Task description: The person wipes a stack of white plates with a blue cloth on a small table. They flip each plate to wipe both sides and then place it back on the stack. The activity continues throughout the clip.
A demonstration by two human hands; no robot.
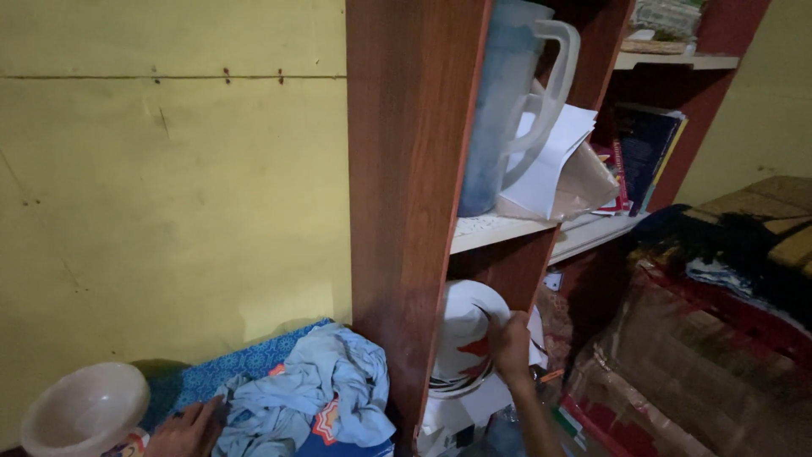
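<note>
White plates (461,338), stood on edge as a stack with a red pattern on the facing one, are being kept in the lower compartment of the brown wooden shelf unit (406,169), under the shelf board. The right hand (510,345) is being pressed to the stack's rim at about 3 o'clock, its fingers (506,326) curled onto the edge of the front plate; whether the rim is truly being clamped cannot be told in the dim light. The plates are being judged as stiff, smooth, fairly heavy together and breakable, so a hold at the rim with support under the lowest edge is being judged safest, since a leaning stack can slide.

The left hand (188,427) is being laid flat, fingers spread, at 7 o'clock in the view, touching a crumpled light blue cloth (326,389) that is lying on patterned blue fabric (228,368). A pale bowl (85,410) is being seen just beside that hand. Above, a translucent blue jug (507,93) and loose papers (554,161) are being held on the shelf, with cardboard boxes (694,372) at 4 o'clock.
</note>
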